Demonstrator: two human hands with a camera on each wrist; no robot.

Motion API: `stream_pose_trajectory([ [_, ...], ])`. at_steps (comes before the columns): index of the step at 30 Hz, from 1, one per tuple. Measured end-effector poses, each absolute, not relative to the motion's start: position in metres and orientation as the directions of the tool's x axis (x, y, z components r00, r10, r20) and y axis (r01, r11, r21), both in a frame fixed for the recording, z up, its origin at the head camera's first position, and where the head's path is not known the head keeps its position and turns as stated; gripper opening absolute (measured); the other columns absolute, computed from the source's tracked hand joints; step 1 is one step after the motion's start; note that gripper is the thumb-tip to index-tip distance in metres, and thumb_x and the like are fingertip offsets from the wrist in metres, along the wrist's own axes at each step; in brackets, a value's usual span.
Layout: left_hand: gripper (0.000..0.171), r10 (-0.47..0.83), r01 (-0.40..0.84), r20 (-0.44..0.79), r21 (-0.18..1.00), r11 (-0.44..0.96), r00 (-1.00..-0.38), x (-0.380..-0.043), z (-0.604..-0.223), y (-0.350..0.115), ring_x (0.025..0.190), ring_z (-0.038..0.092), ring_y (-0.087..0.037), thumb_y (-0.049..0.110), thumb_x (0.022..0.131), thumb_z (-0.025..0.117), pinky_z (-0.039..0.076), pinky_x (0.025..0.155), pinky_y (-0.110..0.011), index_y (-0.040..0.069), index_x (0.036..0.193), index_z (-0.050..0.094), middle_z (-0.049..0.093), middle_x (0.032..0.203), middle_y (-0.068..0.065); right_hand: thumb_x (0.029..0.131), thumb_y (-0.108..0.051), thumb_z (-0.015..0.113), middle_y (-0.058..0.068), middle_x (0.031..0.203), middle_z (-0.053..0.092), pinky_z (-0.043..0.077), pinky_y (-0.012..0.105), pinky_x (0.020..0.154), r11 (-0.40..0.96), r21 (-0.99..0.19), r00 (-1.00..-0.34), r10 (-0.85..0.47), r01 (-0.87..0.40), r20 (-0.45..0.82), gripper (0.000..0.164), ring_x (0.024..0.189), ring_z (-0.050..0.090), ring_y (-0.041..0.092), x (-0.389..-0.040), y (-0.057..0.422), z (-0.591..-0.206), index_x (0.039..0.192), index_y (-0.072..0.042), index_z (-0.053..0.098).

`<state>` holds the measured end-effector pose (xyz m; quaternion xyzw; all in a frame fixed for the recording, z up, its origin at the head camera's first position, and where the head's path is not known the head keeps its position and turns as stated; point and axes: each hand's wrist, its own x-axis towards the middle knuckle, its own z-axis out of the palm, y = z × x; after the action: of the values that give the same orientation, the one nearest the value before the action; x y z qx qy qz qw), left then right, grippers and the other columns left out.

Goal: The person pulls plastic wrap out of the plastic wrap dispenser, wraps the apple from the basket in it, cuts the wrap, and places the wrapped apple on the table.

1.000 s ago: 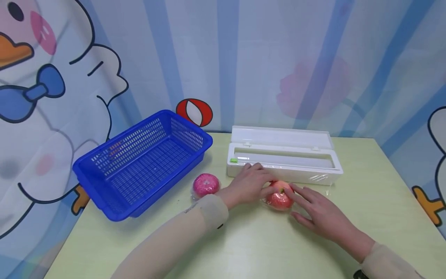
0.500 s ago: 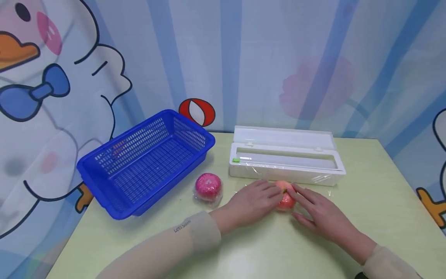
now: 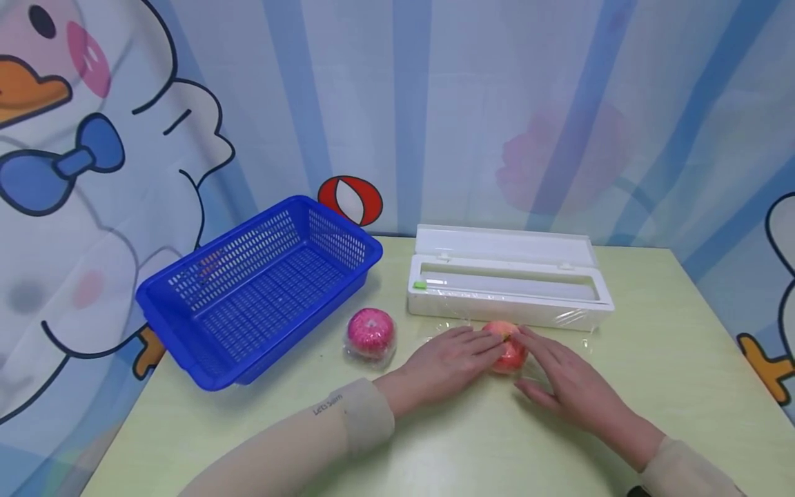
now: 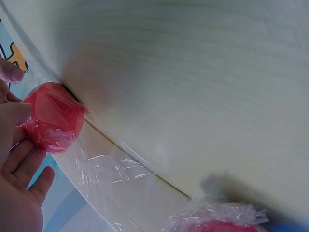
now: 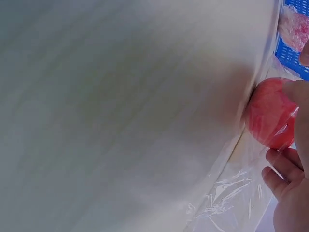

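Observation:
A round red apple-like fruit [image 3: 508,353] with a short green stem sits on the table under clear plastic wrap [image 5: 231,193]. My left hand [image 3: 444,362] holds its left side, with the fingers bent over the top. From the right, my right hand [image 3: 577,386] holds it too, fingertips near the stem and thumb low at the near side. In both wrist views the fruit lies between thumb and fingers, and loose film spreads beside it. The film's edges under the hands are hidden.
Left of the hands lies a pink round item [image 3: 371,333] wrapped in film. A blue plastic basket [image 3: 248,366] stands further left. Behind the fruit is a white plastic-wrap box [image 3: 509,307], lid raised, with a green slider [image 3: 419,285].
My left hand has drawn back toward me from the box front and lies lower over the fruit's left side. The right hand has hardly moved. The view has shifted slightly.

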<state>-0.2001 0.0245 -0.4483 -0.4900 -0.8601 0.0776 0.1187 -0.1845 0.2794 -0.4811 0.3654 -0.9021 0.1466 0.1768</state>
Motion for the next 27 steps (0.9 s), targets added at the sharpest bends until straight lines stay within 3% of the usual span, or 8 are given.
stream_pose_trajectory([
  [4,0.050,0.857,0.825,0.130,-0.233,0.515,-0.498,-0.201,-0.448,0.023,0.134,0.021,-0.011,0.026,0.100,0.048,0.019,0.106,-0.032,0.020,0.145,0.027,0.026,0.147,0.006,0.078,-0.043,0.072,0.007,0.138,0.039,0.039,0.043,0.094,0.707,-0.176,-0.707,-0.585,-0.685,0.398,0.086,0.119,0.044,0.024,-0.190,0.275,-0.481,0.144,-0.013,0.027],
  [10,0.048,0.858,0.821,0.140,-0.246,0.514,-0.495,-0.202,-0.450,0.024,0.134,0.021,-0.009,0.026,0.101,0.046,0.016,0.106,-0.029,0.021,0.145,0.027,0.026,0.146,0.007,0.072,-0.045,0.080,0.007,0.134,0.041,0.039,0.044,0.093,0.736,-0.272,-0.777,-0.529,-0.620,0.341,0.095,0.120,0.041,0.024,-0.202,0.266,-0.481,0.144,-0.012,0.027],
  [20,0.054,0.846,0.819,0.130,-0.214,0.533,-0.517,-0.207,-0.450,0.022,0.136,0.014,-0.010,0.030,0.100,0.048,0.012,0.107,-0.029,0.021,0.146,0.022,0.021,0.149,0.006,0.065,-0.043,0.084,-0.008,0.123,0.045,0.044,0.035,0.087,0.699,-0.384,-0.795,-0.488,-0.603,0.361,0.087,0.106,0.046,0.010,-0.219,0.257,-0.483,0.135,-0.018,0.038],
  [27,0.063,0.848,0.829,0.190,-0.190,0.526,-0.495,-0.211,-0.452,0.021,0.135,0.017,-0.011,0.033,0.094,0.058,0.015,0.107,-0.030,0.018,0.145,0.024,0.024,0.148,0.004,0.068,-0.034,0.083,-0.011,0.121,0.046,0.046,0.029,0.082,0.662,-0.470,-0.812,-0.479,-0.583,0.333,0.079,0.101,0.047,0.007,-0.223,0.259,-0.480,0.133,-0.022,0.041],
])
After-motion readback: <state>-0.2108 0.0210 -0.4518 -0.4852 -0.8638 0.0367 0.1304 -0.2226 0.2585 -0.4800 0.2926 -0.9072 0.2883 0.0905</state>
